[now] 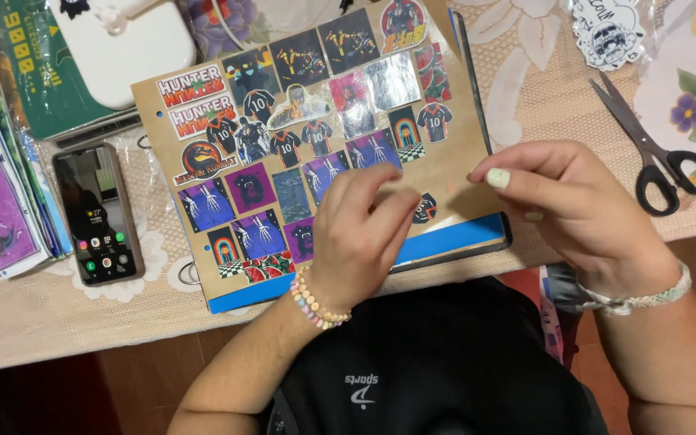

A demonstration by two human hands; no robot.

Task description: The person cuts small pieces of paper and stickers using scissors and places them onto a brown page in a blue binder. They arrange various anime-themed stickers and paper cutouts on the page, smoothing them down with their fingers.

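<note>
The person's black shirt (437,362) fills the foreground. Above it, the left hand (360,234) and right hand (573,201) pinch narrowly over the brown sticker board (316,153); whether they hold a sticker, I cannot tell. Any backing half-peeled could tear or crease under uneven pulls.

A lace-covered table (525,72) bears a sticker board (300,153), phone (98,213) and scissors (646,149).
</note>
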